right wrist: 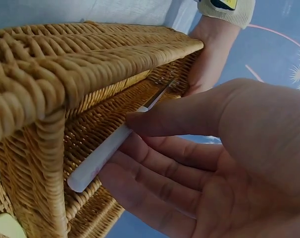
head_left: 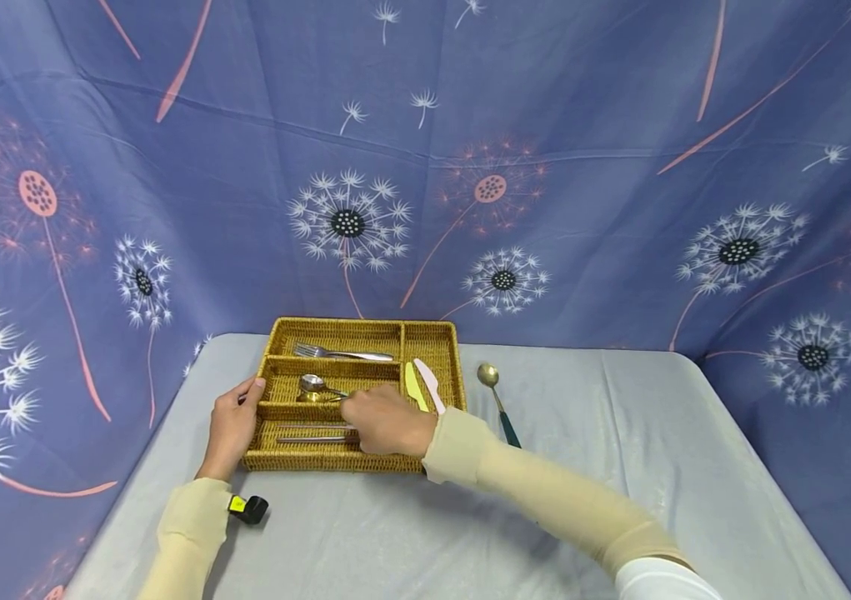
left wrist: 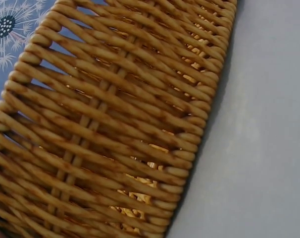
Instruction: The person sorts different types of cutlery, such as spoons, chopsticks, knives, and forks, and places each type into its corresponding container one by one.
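A wicker cutlery tray [head_left: 335, 461] with several compartments stands on the table. My left hand [head_left: 232, 429] grips its left end by the rim; its woven wall [left wrist: 110, 99] fills the left wrist view. Over the front compartment, my right hand [head_left: 391, 421] pinches a chopstick [right wrist: 103, 153] with a white handle and a thin metal end between thumb and fingers. Thin metal sticks [head_left: 312, 439] lie in that compartment, their right ends hidden by the hand. A silver spoon [head_left: 312, 382] rests in the middle compartment above something gold, and a fork [head_left: 342, 354] lies in the back one.
A yellow knife [head_left: 413, 385] and a pink knife [head_left: 429, 383] lie in the tray's right compartment. To the right of the tray, a gold spoon with a dark green handle [head_left: 509, 429] lies on the grey tablecloth [head_left: 620, 450]. Dandelion-patterned cloth [head_left: 583, 208] hangs behind.
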`<action>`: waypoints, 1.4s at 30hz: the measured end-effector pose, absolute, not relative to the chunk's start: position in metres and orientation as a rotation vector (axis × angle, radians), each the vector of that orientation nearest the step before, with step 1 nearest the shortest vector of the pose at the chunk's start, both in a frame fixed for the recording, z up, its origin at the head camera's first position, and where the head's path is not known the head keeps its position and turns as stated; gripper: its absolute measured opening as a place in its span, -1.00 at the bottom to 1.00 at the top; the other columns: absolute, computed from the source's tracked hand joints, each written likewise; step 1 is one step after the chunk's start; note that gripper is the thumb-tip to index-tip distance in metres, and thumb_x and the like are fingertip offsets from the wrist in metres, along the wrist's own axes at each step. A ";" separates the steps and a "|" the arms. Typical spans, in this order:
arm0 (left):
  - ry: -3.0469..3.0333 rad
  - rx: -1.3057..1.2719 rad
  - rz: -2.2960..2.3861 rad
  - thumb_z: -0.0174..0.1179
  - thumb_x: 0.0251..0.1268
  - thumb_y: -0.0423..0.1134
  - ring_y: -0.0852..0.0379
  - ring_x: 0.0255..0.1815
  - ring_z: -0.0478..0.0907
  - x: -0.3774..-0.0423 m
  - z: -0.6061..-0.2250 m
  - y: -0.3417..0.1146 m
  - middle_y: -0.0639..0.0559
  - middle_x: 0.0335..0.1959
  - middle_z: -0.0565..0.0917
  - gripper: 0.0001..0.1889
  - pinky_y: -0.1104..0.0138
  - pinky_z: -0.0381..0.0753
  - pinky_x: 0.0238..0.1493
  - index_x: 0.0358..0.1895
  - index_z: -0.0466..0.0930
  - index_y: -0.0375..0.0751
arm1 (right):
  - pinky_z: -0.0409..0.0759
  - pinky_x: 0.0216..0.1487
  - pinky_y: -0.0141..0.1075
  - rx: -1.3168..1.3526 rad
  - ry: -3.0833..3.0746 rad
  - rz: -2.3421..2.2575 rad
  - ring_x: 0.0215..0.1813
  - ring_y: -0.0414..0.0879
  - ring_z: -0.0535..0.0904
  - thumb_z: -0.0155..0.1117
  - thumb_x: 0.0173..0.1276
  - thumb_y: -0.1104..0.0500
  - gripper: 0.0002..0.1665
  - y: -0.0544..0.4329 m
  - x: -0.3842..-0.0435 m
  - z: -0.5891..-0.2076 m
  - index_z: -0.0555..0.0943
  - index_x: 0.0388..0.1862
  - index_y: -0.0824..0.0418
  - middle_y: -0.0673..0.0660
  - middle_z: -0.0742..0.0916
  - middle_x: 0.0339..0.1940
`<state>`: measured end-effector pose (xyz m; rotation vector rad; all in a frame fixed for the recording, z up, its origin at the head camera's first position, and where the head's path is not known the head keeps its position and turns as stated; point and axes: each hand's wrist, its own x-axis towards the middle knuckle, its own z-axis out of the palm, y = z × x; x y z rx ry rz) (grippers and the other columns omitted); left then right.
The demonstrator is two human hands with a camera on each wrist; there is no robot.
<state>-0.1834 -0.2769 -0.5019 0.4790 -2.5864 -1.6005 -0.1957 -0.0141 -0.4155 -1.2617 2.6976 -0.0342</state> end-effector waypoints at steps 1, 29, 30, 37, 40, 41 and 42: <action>-2.586 0.478 -1.601 -0.16 0.79 0.18 -0.35 0.68 0.18 -0.183 -0.502 -0.277 -0.38 0.63 0.31 -0.29 -0.21 0.20 0.66 0.68 0.24 -0.28 | 0.19 -0.63 -0.46 -1.259 2.694 -0.049 -0.59 -0.27 0.17 0.31 0.10 0.57 -0.44 -0.015 -0.196 -0.416 0.29 -0.62 -0.01 -0.12 0.31 -0.66; -2.593 0.457 -1.615 -0.16 0.79 0.20 -0.34 0.71 0.09 -0.181 -0.498 -0.278 -0.32 0.68 0.23 -0.28 -0.22 0.12 0.68 0.70 0.21 -0.22 | 0.44 -0.53 -0.44 -1.243 2.827 -0.416 -0.39 -0.29 0.48 0.50 0.50 0.11 -0.79 0.022 -0.183 -0.426 0.73 0.00 0.15 -0.01 0.75 -0.09; -2.594 0.457 -1.617 -0.17 0.79 0.20 -0.34 0.71 0.08 -0.181 -0.499 -0.278 -0.32 0.69 0.23 -0.28 -0.23 0.12 0.68 0.70 0.20 -0.22 | 0.46 -0.51 -0.44 -1.232 2.828 -0.435 -0.36 -0.29 0.50 0.49 0.50 0.12 -0.79 0.024 -0.183 -0.426 0.74 0.02 0.15 -0.01 0.76 -0.07; -2.598 0.461 -1.619 -0.17 0.78 0.22 -0.34 0.70 0.12 -0.180 -0.500 -0.277 -0.32 0.68 0.24 -0.27 -0.24 0.16 0.66 0.71 0.20 -0.22 | 0.51 -0.46 -0.43 -1.109 2.839 -0.669 -0.33 -0.26 0.53 0.47 0.50 0.18 -0.74 0.044 -0.180 -0.419 0.74 0.10 0.21 -0.01 0.73 -0.15; -2.597 0.459 -1.619 -0.18 0.78 0.23 -0.34 0.70 0.14 -0.181 -0.499 -0.277 -0.33 0.68 0.25 -0.26 -0.23 0.17 0.66 0.70 0.21 -0.23 | 0.49 -0.50 -0.40 -1.057 2.870 -0.763 -0.35 -0.23 0.53 0.47 0.49 0.19 -0.76 0.059 -0.178 -0.415 0.73 0.08 0.20 -0.02 0.70 -0.21; -2.593 0.460 -1.620 -0.17 0.78 0.22 -0.34 0.70 0.14 -0.181 -0.500 -0.277 -0.33 0.67 0.25 -0.27 -0.23 0.17 0.66 0.70 0.22 -0.23 | 0.48 -0.50 -0.39 -1.041 2.887 -0.782 -0.37 -0.23 0.51 0.48 0.49 0.19 -0.76 0.065 -0.177 -0.414 0.73 0.07 0.20 -0.02 0.70 -0.21; -2.589 0.461 -1.620 -0.17 0.78 0.22 -0.34 0.70 0.13 -0.181 -0.500 -0.277 -0.33 0.67 0.26 -0.27 -0.23 0.16 0.66 0.70 0.22 -0.23 | 0.46 -0.53 -0.38 -1.022 2.906 -0.796 -0.41 -0.23 0.49 0.48 0.49 0.18 -0.77 0.070 -0.176 -0.414 0.73 0.06 0.19 -0.01 0.70 -0.21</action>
